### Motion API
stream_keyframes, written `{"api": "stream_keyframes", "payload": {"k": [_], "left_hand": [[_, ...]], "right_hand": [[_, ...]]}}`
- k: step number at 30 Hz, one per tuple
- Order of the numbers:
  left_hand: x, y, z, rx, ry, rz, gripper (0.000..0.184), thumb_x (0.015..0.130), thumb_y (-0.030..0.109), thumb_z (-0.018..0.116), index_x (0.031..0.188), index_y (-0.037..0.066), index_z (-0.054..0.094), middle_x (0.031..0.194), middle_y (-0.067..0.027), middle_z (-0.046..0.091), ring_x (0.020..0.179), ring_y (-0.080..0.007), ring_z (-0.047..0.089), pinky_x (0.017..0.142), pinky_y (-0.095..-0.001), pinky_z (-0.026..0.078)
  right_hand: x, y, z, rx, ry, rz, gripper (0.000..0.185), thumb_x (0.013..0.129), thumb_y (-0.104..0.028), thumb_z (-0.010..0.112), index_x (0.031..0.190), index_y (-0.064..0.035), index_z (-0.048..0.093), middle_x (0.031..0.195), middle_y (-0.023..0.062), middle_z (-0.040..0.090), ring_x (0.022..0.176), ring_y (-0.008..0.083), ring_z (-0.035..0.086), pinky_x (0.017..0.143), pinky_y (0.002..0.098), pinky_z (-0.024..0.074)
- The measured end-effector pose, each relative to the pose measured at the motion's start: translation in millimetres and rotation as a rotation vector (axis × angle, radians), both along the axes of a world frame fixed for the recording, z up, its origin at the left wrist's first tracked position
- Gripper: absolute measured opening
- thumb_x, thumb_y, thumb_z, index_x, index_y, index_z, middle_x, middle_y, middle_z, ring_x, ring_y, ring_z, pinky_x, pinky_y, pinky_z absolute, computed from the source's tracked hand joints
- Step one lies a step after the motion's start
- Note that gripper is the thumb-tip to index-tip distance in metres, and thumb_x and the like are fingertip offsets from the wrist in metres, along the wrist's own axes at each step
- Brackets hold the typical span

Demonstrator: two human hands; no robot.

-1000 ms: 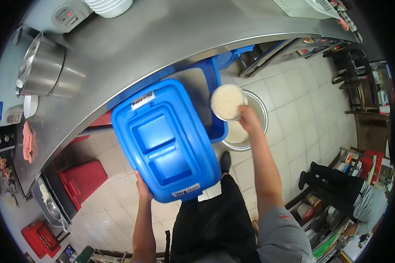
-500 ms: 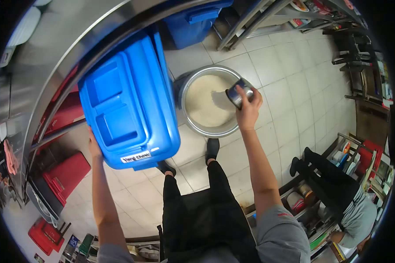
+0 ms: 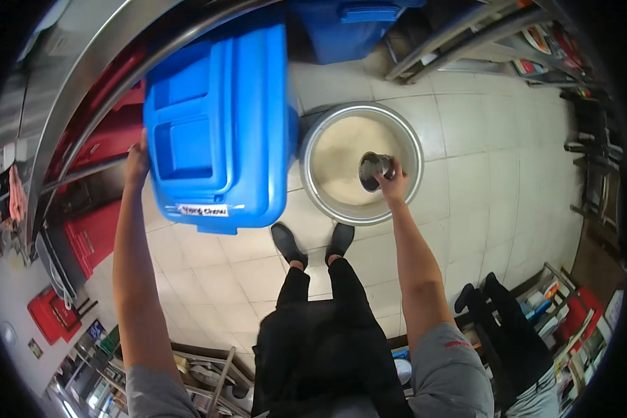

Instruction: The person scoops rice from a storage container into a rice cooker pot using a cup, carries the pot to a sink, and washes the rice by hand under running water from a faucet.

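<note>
My right hand (image 3: 391, 180) is closed around a small metal cup (image 3: 375, 169), held over a wide silver pot (image 3: 412, 188). The cup's dark mouth is tilted to the left. Pale grains like uncooked rice (image 3: 338, 150) fill much of the pot, which stands on the floor. My left hand (image 3: 139, 161) grips the left edge of a blue bin lid (image 3: 244, 139), with its fingers partly hidden at the rim. A white handwritten label (image 3: 203, 210) is on the lid's near edge. The inside of the bin is hidden.
Another blue bin (image 3: 348, 35) stands beyond the pot, near a metal rack (image 3: 460, 42). Red containers (image 3: 94, 233) sit on the left, by a steel counter (image 3: 90, 90). Another person's legs (image 3: 498, 327) show at the lower right, beside shelving.
My right hand has brought the cup from the pot's right rim to over its middle. Grains were falling from the cup earlier; none show falling now. The view has shifted.
</note>
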State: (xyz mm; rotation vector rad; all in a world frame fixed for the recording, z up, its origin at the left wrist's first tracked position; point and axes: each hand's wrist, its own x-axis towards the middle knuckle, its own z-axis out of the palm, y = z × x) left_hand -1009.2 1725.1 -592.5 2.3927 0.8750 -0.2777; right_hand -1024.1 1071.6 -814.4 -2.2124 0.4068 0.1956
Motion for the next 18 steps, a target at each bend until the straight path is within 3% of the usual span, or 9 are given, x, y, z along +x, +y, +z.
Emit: {"api": "stream_keyframes", "payload": {"k": [2,3,6,7,8,9,11,14,18], "left_hand": [[1.0,28.6,-30.7,-0.151,-0.215,-0.048,0.073,0.092,0.061,0.033,0.091,-0.005,0.065,0.075,-0.0132,0.064,0.070,-0.0203,0.059,0.067,-0.0366,0.047],[10.1,-2.3,-5.0,-0.207,-0.180,-0.014,0.072,0.093,0.060,0.033,0.092,-0.004,0.065,0.076,-0.0114,0.064,0.070,-0.0193,0.059,0.067,-0.0361,0.047],[4.4,-44.0,24.5,-0.306,-0.139,0.091,0.070,0.094,0.059,0.032,0.103,-0.003,0.064,0.089,-0.0082,0.066,0.079,-0.0184,0.060,0.073,-0.0334,0.048],[-8.4,-50.4,22.8,-0.310,-0.220,0.123,0.071,0.094,0.058,0.031,0.119,-0.004,0.055,0.110,-0.0132,0.062,0.099,-0.0204,0.058,0.087,-0.0317,0.044],[-29.7,-54.9,18.4,-0.471,-0.304,0.069,0.073,0.095,0.057,0.029,0.132,-0.004,0.043,0.128,-0.0154,0.051,0.116,-0.0219,0.049,0.100,-0.0307,0.037],[-48.1,-80.8,33.1,-0.680,-0.299,0.173,0.072,0.096,0.055,0.029,0.136,-0.004,0.036,0.135,-0.0160,0.044,0.122,-0.0225,0.044,0.104,-0.0310,0.033],[-96.4,-104.4,34.5,-0.475,-0.303,0.243,0.068,0.095,0.053,0.038,0.133,-0.003,0.039,0.130,-0.0161,0.048,0.119,-0.0229,0.046,0.101,-0.0333,0.035],[-127.2,-122.8,14.3,-0.388,-0.395,0.417,0.060,0.093,0.043,0.049,0.132,-0.001,0.037,0.127,-0.0162,0.048,0.117,-0.0235,0.046,0.099,-0.0332,0.035],[-106.1,-139.6,26.1,-0.326,-0.398,0.527,0.063,0.091,0.046,0.052,0.131,-0.002,0.038,0.125,-0.0164,0.049,0.115,-0.0236,0.046,0.098,-0.0326,0.035]], "right_hand": [[5.0,22.2,3.6,0.043,0.298,-0.060,0.052,0.071,-0.019,0.076,0.118,-0.0118,0.055,0.107,0.0145,0.057,0.095,0.0223,0.054,0.080,0.0365,0.0465],[5.8,33.6,9.2,0.056,0.451,-0.085,0.044,0.075,-0.021,0.075,0.114,-0.0091,0.058,0.104,0.0121,0.059,0.085,0.0164,0.058,0.074,0.0344,0.0498],[-14.5,94.9,38.3,0.739,0.211,0.107,0.032,0.087,-0.030,0.063,0.111,-0.0102,0.059,0.110,0.0067,0.059,0.092,0.0168,0.058,0.079,0.0363,0.0497],[-15.6,138.8,118.8,0.887,0.205,0.081,0.032,0.095,-0.032,0.051,0.116,-0.0095,0.058,0.119,0.0057,0.057,0.108,0.0168,0.052,0.086,0.0376,0.0481],[-17.0,171.0,180.3,0.885,0.285,0.148,0.039,0.096,-0.034,0.047,0.127,-0.0117,0.051,0.132,0.0062,0.047,0.123,0.0189,0.041,0.092,0.0392,0.0459],[-29.3,199.0,204.3,0.885,0.167,0.174,0.050,0.093,-0.033,0.052,0.134,-0.0068,0.038,0.136,0.0112,0.041,0.125,0.0220,0.039,0.096,0.0394,0.0409],[-50.5,250.8,246.9,0.815,-0.150,0.167,0.077,0.088,-0.032,0.060,0.142,0.0043,0.019,0.139,0.0220,0.033,0.126,0.0269,0.037,0.102,0.0392,0.0318],[-55.1,273.2,237.5,0.655,-0.113,0.062,0.091,0.083,-0.035,0.066,0.142,0.0069,0.011,0.140,0.0272,0.025,0.128,0.0341,0.032,0.107,0.0423,0.0236],[-29.6,277.3,244.2,0.515,-0.168,0.055,0.083,0.081,-0.037,0.067,0.137,0.0072,0.022,0.129,0.0280,0.040,0.117,0.0362,0.045,0.099,0.0411,0.0349]]}}
